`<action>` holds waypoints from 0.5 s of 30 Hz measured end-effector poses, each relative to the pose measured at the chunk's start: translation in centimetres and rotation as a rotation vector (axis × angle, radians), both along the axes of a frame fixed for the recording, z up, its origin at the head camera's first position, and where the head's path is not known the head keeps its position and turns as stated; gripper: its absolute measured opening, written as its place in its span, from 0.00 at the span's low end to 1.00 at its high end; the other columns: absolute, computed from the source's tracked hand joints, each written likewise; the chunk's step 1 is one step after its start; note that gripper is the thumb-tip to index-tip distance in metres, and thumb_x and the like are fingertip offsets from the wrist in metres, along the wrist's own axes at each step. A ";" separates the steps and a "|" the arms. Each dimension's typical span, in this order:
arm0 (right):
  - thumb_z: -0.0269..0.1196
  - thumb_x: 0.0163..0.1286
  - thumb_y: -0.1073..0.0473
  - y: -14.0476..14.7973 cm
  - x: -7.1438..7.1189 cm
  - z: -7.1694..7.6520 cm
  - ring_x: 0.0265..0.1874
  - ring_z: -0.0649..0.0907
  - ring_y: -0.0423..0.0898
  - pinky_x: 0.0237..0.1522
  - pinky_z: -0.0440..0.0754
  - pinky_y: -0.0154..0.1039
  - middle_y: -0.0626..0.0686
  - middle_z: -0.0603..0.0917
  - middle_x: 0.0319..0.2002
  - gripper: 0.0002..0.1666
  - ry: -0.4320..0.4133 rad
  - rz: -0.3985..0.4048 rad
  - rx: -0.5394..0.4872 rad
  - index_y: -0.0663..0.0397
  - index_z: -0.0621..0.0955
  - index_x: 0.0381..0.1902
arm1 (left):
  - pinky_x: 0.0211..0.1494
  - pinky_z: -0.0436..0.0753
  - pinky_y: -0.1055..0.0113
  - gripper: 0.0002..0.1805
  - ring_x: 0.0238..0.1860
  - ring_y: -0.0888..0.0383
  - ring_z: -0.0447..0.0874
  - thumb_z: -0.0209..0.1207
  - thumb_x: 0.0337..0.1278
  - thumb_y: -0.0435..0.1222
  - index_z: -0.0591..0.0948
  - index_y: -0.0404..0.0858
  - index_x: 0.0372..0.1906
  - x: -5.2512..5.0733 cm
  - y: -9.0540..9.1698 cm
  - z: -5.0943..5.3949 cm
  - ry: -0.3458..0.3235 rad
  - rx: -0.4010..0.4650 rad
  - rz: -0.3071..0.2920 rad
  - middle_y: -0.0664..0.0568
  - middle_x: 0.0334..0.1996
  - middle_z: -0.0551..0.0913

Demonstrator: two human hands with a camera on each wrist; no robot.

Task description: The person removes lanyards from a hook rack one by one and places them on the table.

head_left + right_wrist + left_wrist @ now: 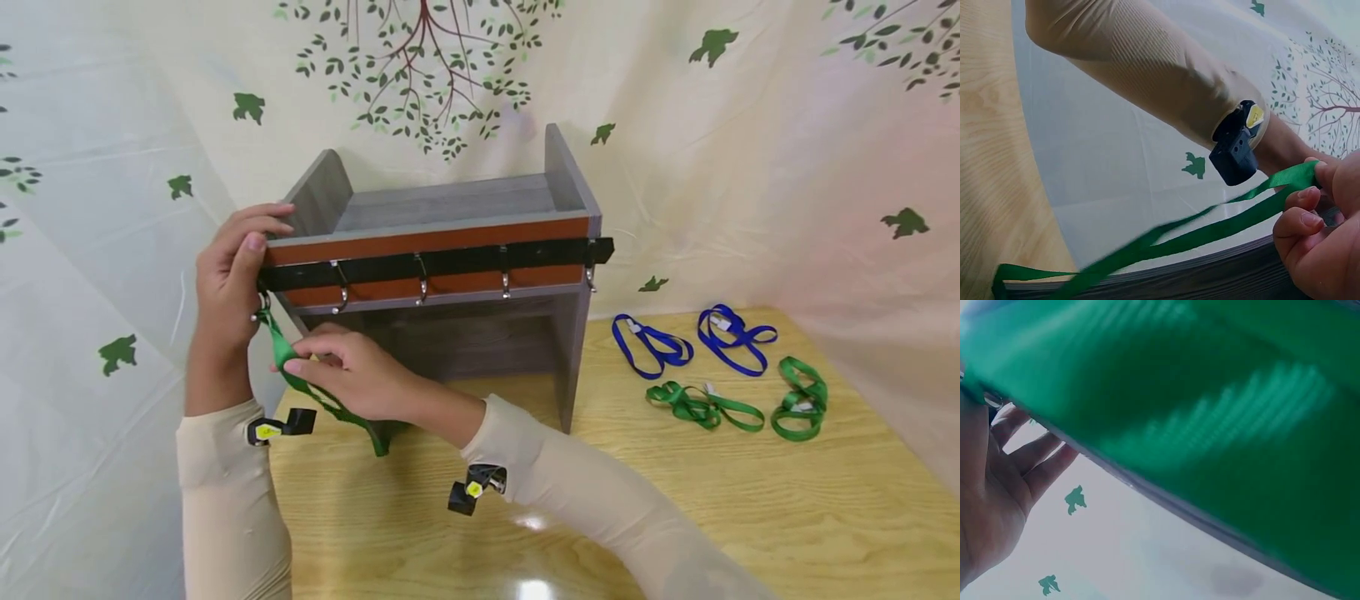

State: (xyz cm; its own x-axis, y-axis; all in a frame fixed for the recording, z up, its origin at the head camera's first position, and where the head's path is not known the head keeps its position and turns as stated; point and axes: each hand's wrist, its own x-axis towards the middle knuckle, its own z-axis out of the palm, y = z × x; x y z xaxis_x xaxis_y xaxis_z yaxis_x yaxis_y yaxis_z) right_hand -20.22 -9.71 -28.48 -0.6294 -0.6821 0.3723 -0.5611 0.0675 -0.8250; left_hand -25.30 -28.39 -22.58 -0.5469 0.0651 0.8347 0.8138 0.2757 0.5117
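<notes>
A green lanyard (pixel 281 346) hangs by its upper end at the leftmost metal hook (pixel 262 302). My right hand (pixel 360 375) pinches its strap just below that hook, and the rest droops down in a loop. In the right wrist view the strap (pixel 1197 234) runs away from the curled fingers. My left hand (pixel 232 275) grips the left end of the grey wooden shelf (pixel 450 200), its thumb beside the black hook rail (pixel 465 260). Blurred green strap fills much of the left wrist view, with the left hand (pixel 997 487) at the shelf's edge.
Several more hooks (pixel 422 287) line the rail, bare. To the right on the wooden table (pixel 600 500) lie two blue lanyards (pixel 652 346) and two green lanyards (pixel 705 407). A leaf-patterned cloth (pixel 675 167) hangs behind the shelf.
</notes>
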 end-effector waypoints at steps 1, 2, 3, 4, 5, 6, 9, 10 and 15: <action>0.55 0.84 0.51 0.1 0.0 0.0 0.44 0.76 0.36 0.43 0.78 0.24 0.47 0.81 0.50 0.18 0.002 0.001 -0.010 0.49 0.88 0.58 | 0.68 0.75 0.70 0.23 0.69 0.50 0.77 0.49 0.79 0.39 0.83 0.20 0.49 0.0 0.0 -0.1 -0.001 0.008 -0.011 0.53 0.61 0.88; 0.56 0.84 0.52 0.3 0.0 0.0 0.46 0.76 0.36 0.44 0.79 0.24 0.47 0.82 0.51 0.18 0.003 0.006 -0.023 0.50 0.88 0.59 | 0.69 0.75 0.70 0.23 0.69 0.50 0.76 0.49 0.79 0.39 0.83 0.20 0.50 0.0 0.0 -0.1 -0.002 0.014 -0.019 0.53 0.61 0.87; 0.56 0.84 0.53 0.4 0.0 0.0 0.47 0.77 0.35 0.45 0.79 0.24 0.47 0.82 0.52 0.19 0.007 0.011 -0.036 0.51 0.88 0.59 | 0.69 0.75 0.70 0.23 0.69 0.50 0.76 0.49 0.79 0.39 0.83 0.20 0.50 0.0 0.0 -0.1 -0.001 0.020 -0.026 0.53 0.61 0.87; 0.56 0.84 0.53 0.6 0.0 0.1 0.49 0.77 0.35 0.47 0.80 0.24 0.48 0.83 0.52 0.18 0.003 0.018 -0.053 0.52 0.88 0.59 | 0.69 0.75 0.70 0.23 0.69 0.50 0.76 0.49 0.79 0.39 0.83 0.20 0.50 0.0 -0.1 -0.2 -0.003 0.027 -0.036 0.53 0.61 0.87; 0.57 0.84 0.54 0.7 0.0 0.1 0.49 0.77 0.34 0.47 0.81 0.24 0.49 0.83 0.53 0.18 0.003 0.021 -0.069 0.54 0.89 0.58 | 0.69 0.75 0.70 0.23 0.69 0.50 0.76 0.49 0.79 0.39 0.83 0.20 0.50 0.0 -0.1 -0.2 -0.004 0.030 -0.042 0.52 0.61 0.87; 0.57 0.83 0.55 0.8 -0.1 0.1 0.49 0.77 0.34 0.48 0.81 0.24 0.50 0.83 0.53 0.18 0.000 0.024 -0.084 0.55 0.89 0.58 | 0.69 0.75 0.70 0.23 0.69 0.50 0.76 0.49 0.79 0.39 0.83 0.21 0.50 0.0 -0.1 -0.2 -0.006 0.035 -0.051 0.52 0.61 0.87; 0.57 0.83 0.57 1.2 -0.2 0.2 0.51 0.77 0.33 0.50 0.82 0.24 0.52 0.84 0.55 0.18 -0.006 0.025 -0.114 0.58 0.89 0.57 | 0.70 0.74 0.69 0.22 0.69 0.49 0.77 0.48 0.79 0.38 0.84 0.21 0.50 0.0 -0.1 -0.2 -0.012 0.048 -0.072 0.51 0.61 0.87; 0.57 0.83 0.57 1.3 -0.3 0.3 0.51 0.77 0.32 0.51 0.82 0.24 0.52 0.84 0.55 0.18 -0.008 0.025 -0.118 0.58 0.89 0.57 | 0.70 0.75 0.69 0.22 0.69 0.49 0.76 0.48 0.79 0.37 0.84 0.21 0.50 0.0 -0.1 -0.2 -0.016 0.051 -0.079 0.50 0.61 0.87; 0.57 0.83 0.58 1.6 -0.1 0.5 0.50 0.76 0.31 0.51 0.82 0.25 0.54 0.84 0.54 0.17 0.008 0.027 -0.148 0.60 0.88 0.57 | 0.70 0.75 0.69 0.21 0.69 0.49 0.76 0.46 0.78 0.35 0.85 0.24 0.51 -0.1 0.0 -0.3 -0.033 0.061 -0.090 0.50 0.62 0.87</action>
State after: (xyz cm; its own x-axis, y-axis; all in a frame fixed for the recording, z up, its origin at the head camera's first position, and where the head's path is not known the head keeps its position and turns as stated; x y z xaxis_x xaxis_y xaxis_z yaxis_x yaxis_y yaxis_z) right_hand -20.28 -8.12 -27.98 -0.6080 -0.6362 0.4749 -0.5676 -0.0699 -0.8203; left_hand -25.41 -28.43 -22.87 -0.5680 0.0647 0.8205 0.8165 0.1696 0.5519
